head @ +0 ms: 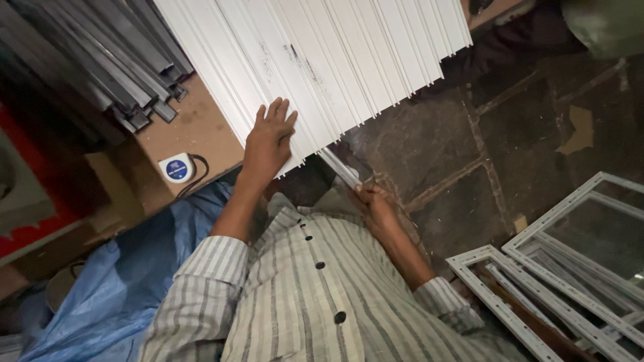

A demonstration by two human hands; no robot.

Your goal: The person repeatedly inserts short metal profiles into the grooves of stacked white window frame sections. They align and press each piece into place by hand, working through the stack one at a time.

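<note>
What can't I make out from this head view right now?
- White profiles: far ends cut off by the top edge.
- Left hand: palm hidden, pressed flat on the stack.
- Right hand: grip on the pulled-out strip blurred, fingers unclear.
- Grey profiles: cut off at the top-left corner.

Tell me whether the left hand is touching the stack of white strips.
Touching. The head view shows the left hand lying flat, palm down, on the stack of white strips, fingers spread over the near end, with no gap visible.

dark stone floor (456, 154), brown workbench (194, 127), dim light
</note>
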